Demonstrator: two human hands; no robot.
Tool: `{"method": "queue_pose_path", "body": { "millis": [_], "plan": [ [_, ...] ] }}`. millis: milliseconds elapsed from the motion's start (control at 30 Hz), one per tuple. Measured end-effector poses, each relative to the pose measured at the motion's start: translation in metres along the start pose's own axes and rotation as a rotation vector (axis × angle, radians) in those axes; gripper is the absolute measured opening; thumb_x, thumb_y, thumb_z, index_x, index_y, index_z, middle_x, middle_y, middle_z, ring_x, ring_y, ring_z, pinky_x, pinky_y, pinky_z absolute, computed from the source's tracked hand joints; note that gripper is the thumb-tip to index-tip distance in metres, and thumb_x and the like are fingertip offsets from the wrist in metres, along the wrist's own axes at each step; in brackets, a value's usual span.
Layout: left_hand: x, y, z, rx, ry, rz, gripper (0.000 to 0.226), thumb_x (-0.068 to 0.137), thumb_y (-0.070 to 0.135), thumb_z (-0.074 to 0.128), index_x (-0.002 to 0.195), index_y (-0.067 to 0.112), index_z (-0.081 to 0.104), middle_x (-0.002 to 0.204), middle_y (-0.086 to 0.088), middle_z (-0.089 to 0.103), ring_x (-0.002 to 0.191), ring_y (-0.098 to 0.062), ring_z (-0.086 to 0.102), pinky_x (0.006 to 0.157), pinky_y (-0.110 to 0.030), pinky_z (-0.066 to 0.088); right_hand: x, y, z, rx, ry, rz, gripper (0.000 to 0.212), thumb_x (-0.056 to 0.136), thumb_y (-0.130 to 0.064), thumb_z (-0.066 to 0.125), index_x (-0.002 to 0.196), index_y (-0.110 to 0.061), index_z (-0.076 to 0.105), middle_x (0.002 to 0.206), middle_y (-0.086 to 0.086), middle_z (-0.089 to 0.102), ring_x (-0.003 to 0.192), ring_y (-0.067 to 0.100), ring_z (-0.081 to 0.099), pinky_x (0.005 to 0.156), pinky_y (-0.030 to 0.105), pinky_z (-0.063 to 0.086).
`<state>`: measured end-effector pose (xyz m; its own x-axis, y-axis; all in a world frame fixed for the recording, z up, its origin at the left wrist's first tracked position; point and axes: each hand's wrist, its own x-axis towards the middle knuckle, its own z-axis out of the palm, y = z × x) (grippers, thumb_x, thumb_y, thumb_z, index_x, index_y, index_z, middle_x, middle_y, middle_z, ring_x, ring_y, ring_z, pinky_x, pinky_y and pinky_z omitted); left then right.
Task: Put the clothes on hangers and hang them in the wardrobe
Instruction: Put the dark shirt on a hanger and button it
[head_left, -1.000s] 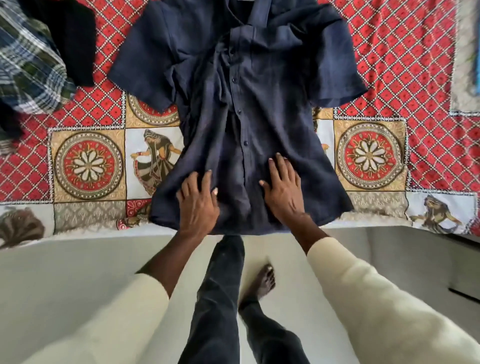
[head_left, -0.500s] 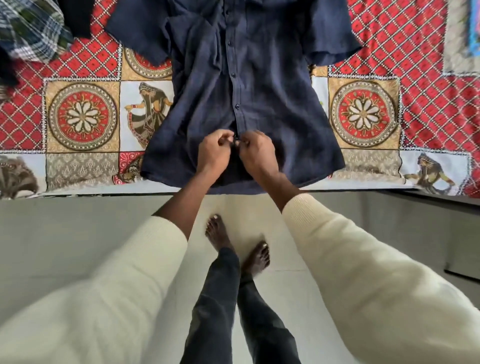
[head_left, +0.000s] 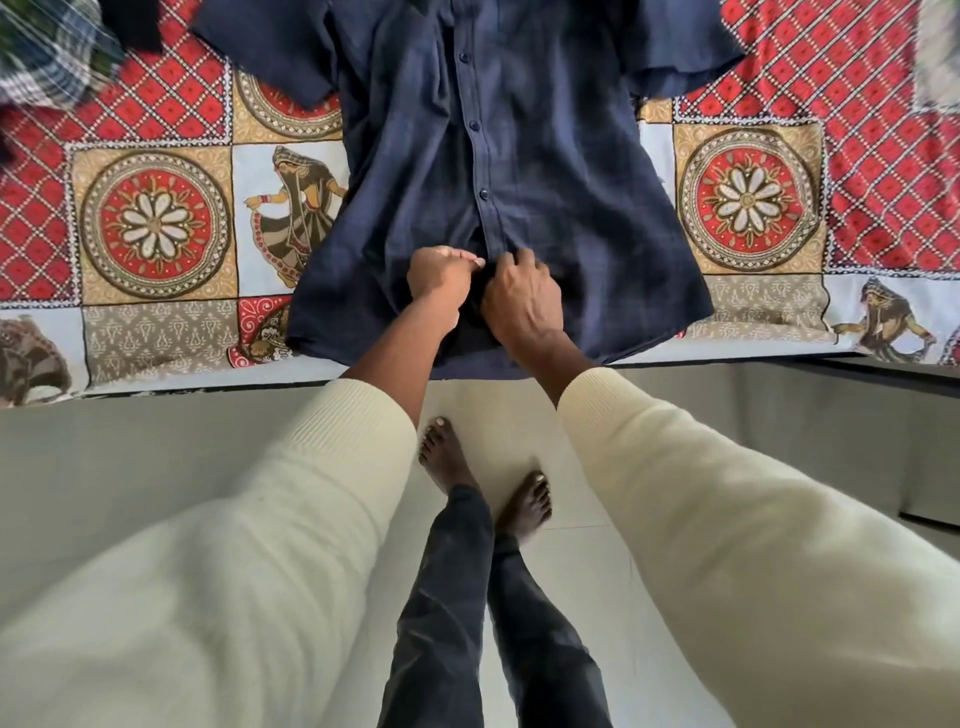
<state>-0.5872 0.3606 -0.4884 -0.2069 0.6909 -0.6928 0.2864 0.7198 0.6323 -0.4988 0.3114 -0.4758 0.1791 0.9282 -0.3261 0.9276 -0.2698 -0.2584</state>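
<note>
Your navy shirt (head_left: 524, 171) is cut off by the top edge: collar & shoulders out of view, both short sleeves only partly in. Your left hand (head_left: 439, 283) and right hand (head_left: 522, 301) cover the lower placket, so you can't tell whether a button sits between the fingertips or is done up. The hem's middle is hidden behind your wrists. Top left, the plaid garment (head_left: 44, 52) is blurred & cropped; a dark item beside it is too cut off to name. The bedsheet (head_left: 156, 228) runs off three edges.
</note>
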Motion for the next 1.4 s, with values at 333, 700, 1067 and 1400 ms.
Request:
{"method": "queue_pose_path", "body": {
  "millis": [333, 700, 1067, 1400],
  "plan": [
    [-0.004, -0.001, 0.006, 0.090, 0.056, 0.002, 0.008, 0.083, 0.016, 0.076, 0.088, 0.010, 0.073, 0.081, -0.002, 0.069, 0.075, -0.015, 0.062, 0.065, -0.021, 0.043, 0.016, 0.007, -0.022, 0.574, -0.114, 0.351, 0.017, 0.088, -0.015, 0.060, 0.099, -0.018, 0.073, 0.106, 0.009, 0.071, 0.101, 0.029, 0.062, 0.079, 0.028, 0.045],
    [-0.017, -0.005, -0.001, 0.034, -0.033, -0.019, 0.005, 0.083, 0.008, 0.069, 0.082, 0.005, 0.073, 0.075, -0.002, 0.067, 0.066, -0.012, 0.056, 0.054, -0.021, 0.041, 0.025, -0.001, -0.015, 0.338, -0.207, 0.230, 0.011, 0.088, -0.012, 0.055, 0.094, -0.009, 0.064, 0.105, 0.017, 0.066, 0.099, 0.037, 0.061, 0.075, 0.033, 0.042],
    [-0.034, -0.006, 0.003, -0.188, -0.026, -0.043, 0.005, 0.087, 0.009, 0.069, 0.089, 0.008, 0.073, 0.077, 0.001, 0.067, 0.068, -0.006, 0.057, 0.050, -0.005, 0.041, 0.018, 0.017, -0.026, 1.061, -0.259, 0.442, 0.024, 0.090, 0.005, 0.062, 0.114, 0.007, 0.066, 0.074, -0.007, 0.056, 0.055, -0.006, 0.050, 0.055, 0.003, 0.038],
    [-0.030, -0.009, 0.014, -0.158, 0.058, -0.071, 0.005, 0.085, 0.019, 0.071, 0.080, 0.016, 0.070, 0.073, 0.003, 0.068, 0.079, -0.017, 0.063, 0.080, -0.030, 0.052, 0.014, 0.024, -0.020, 1.205, -0.256, 0.518, 0.014, 0.083, 0.001, 0.069, 0.083, -0.013, 0.070, 0.071, -0.003, 0.065, 0.062, 0.005, 0.056, 0.055, 0.012, 0.043]
  ]
}}
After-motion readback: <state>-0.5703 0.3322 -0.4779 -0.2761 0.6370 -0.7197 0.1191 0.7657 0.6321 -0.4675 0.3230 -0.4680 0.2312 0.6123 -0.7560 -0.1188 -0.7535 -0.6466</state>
